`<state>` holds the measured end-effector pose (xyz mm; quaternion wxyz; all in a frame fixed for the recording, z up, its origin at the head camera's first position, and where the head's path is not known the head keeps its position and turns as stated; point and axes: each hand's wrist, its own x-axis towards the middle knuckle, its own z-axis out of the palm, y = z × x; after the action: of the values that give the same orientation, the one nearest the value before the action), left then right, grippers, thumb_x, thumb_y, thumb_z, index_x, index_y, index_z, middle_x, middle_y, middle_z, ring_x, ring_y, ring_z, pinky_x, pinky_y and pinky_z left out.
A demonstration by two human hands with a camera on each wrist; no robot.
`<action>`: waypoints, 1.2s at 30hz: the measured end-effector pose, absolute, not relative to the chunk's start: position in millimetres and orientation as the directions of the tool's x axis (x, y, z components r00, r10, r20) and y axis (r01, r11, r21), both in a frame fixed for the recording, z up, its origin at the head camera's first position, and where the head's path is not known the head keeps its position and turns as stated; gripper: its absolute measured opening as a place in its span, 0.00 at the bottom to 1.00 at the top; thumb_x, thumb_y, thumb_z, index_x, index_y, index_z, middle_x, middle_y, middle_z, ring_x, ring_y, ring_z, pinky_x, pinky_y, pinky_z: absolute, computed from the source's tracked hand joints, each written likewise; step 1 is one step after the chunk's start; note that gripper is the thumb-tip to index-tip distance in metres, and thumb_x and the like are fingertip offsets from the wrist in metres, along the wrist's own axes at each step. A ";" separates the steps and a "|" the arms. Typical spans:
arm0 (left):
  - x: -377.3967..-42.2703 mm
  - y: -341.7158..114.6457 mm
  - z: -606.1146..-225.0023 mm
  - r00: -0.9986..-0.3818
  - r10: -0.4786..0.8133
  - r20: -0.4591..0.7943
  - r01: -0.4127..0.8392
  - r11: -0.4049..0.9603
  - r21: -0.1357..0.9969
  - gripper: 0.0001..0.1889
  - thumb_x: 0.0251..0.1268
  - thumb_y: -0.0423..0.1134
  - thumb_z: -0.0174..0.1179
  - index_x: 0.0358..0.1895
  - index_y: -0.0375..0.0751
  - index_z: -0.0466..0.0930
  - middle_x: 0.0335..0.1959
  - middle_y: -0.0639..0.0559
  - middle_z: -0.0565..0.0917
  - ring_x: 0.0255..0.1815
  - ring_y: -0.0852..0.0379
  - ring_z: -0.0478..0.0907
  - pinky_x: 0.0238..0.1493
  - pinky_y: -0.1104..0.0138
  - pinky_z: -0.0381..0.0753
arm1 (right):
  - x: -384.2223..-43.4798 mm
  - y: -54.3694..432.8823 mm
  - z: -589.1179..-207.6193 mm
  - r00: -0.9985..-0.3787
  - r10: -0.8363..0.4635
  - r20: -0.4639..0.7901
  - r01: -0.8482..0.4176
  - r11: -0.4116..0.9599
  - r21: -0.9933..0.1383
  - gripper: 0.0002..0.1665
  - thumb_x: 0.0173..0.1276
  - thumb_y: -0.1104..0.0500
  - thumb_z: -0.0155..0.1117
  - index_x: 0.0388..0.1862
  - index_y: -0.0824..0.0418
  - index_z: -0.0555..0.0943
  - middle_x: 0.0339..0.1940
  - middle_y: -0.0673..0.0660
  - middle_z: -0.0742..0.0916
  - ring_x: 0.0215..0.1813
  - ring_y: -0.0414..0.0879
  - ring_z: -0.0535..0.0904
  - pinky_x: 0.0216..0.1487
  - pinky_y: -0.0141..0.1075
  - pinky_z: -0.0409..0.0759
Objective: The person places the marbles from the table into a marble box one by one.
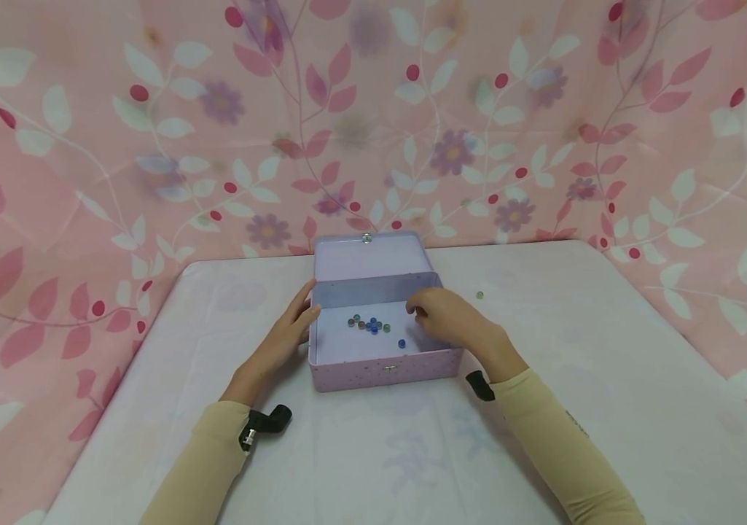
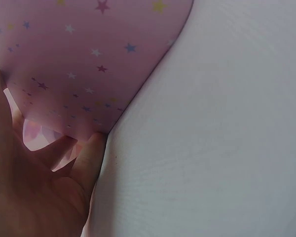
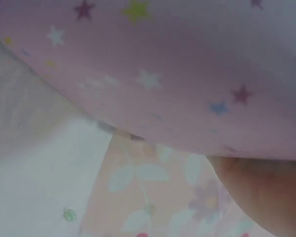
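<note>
A lilac tin box (image 1: 386, 372) with a star print stands on the table, its hinged lid (image 1: 373, 255) thrown back. Several glass marbles (image 1: 374, 326) in blue, green and brown lie grouped on its floor, and a single blue marble (image 1: 402, 343) sits nearer the front. My left hand (image 1: 288, 329) rests against the box's left side, fingers extended along the wall and thumb at the rim. Over the right wall reaches my right hand (image 1: 448, 317), its fingers bent down inside the box. I cannot tell whether those fingertips pinch a marble.
A green marble (image 1: 480, 295) lies on the white tablecloth (image 1: 576, 350) to the right of the box. Pink floral fabric (image 1: 360, 146) hangs behind the table and along both sides. A small metal clasp (image 1: 390, 369) is on the box's front.
</note>
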<state>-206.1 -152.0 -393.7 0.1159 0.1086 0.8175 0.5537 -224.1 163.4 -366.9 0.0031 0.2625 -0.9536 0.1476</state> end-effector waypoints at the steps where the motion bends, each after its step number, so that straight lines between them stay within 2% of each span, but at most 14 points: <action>1: -206.5 -152.3 -394.2 -0.949 0.308 -0.067 0.051 0.362 0.931 0.34 0.77 0.60 0.44 0.79 0.73 0.39 0.82 0.44 0.47 0.82 0.42 0.51 0.72 0.45 0.68 | -224.7 164.2 -366.2 -0.862 -0.498 0.091 -0.502 0.817 -0.282 0.12 0.69 0.66 0.61 0.49 0.61 0.86 0.44 0.55 0.89 0.43 0.46 0.82 0.53 0.44 0.84; 5: -207.6 -152.7 -395.0 -0.947 0.316 -0.060 0.058 0.351 0.934 0.35 0.77 0.60 0.44 0.80 0.69 0.38 0.82 0.44 0.47 0.82 0.42 0.51 0.72 0.45 0.69 | -226.5 168.0 -362.7 -0.862 -0.493 0.116 -0.505 0.815 -0.285 0.12 0.69 0.66 0.60 0.48 0.62 0.86 0.45 0.56 0.89 0.44 0.47 0.82 0.53 0.44 0.84; 12: -208.0 -152.7 -395.0 -0.945 0.322 -0.061 0.056 0.342 0.938 0.34 0.77 0.60 0.44 0.79 0.74 0.39 0.82 0.44 0.46 0.81 0.42 0.52 0.72 0.45 0.69 | -227.0 175.5 -354.6 -0.864 -0.476 0.167 -0.504 0.805 -0.314 0.12 0.67 0.67 0.61 0.46 0.62 0.86 0.43 0.57 0.89 0.44 0.49 0.83 0.51 0.45 0.84; 23: -208.4 -153.1 -396.9 -0.944 0.323 -0.064 0.049 0.329 0.943 0.34 0.78 0.60 0.44 0.79 0.74 0.38 0.83 0.46 0.46 0.82 0.42 0.51 0.72 0.44 0.68 | -231.8 192.1 -347.1 -0.861 -0.447 0.243 -0.508 0.782 -0.360 0.11 0.66 0.68 0.62 0.45 0.64 0.86 0.41 0.57 0.88 0.44 0.50 0.82 0.51 0.45 0.84; 30: -210.8 -152.7 -398.2 -0.945 0.321 -0.061 0.051 0.329 0.943 0.34 0.79 0.56 0.43 0.80 0.69 0.38 0.83 0.46 0.45 0.82 0.42 0.50 0.72 0.44 0.68 | -238.2 211.0 -345.1 -0.868 -0.413 0.277 -0.495 0.769 -0.404 0.12 0.67 0.68 0.59 0.46 0.66 0.85 0.42 0.59 0.88 0.45 0.52 0.81 0.53 0.47 0.83; 36: -223.5 -157.1 -422.0 -0.951 0.306 -0.037 0.069 0.328 0.942 0.35 0.75 0.65 0.44 0.79 0.75 0.38 0.83 0.49 0.45 0.82 0.43 0.50 0.72 0.43 0.68 | -243.5 223.2 -345.6 -0.888 -0.377 0.263 -0.456 0.788 -0.414 0.12 0.68 0.67 0.58 0.47 0.66 0.85 0.42 0.61 0.88 0.46 0.54 0.82 0.53 0.50 0.82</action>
<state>-223.5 -157.1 -422.0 0.1044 0.1161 0.8083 0.5678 -243.5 223.2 -345.6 0.0832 0.2210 -0.9418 0.2392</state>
